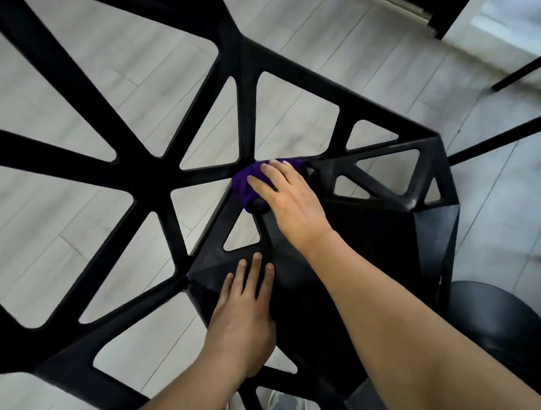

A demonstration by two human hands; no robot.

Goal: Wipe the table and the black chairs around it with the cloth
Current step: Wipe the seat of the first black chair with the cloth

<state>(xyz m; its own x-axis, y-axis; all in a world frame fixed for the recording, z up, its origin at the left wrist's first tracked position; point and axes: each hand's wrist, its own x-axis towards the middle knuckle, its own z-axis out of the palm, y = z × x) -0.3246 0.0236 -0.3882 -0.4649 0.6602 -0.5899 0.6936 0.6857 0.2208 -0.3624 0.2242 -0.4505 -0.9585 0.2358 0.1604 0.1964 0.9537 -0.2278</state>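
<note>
I look straight down on a black chair (157,172) with a web of struts and triangular openings. A purple cloth (246,184) lies bunched on a strut joint near the middle of the view. My right hand (290,201) lies over the cloth with its fingers stretched out and presses it onto the chair; whether the thumb curls under it is hidden. My left hand (243,314) rests flat on the solid black seat panel (371,242) with straight fingers and holds nothing.
Pale grey wood-look floor (63,103) shows through the openings. A second black seat (502,326) sits at the lower right. Thin black legs (534,65) cross the upper right. My light shoes (285,408) show at the bottom.
</note>
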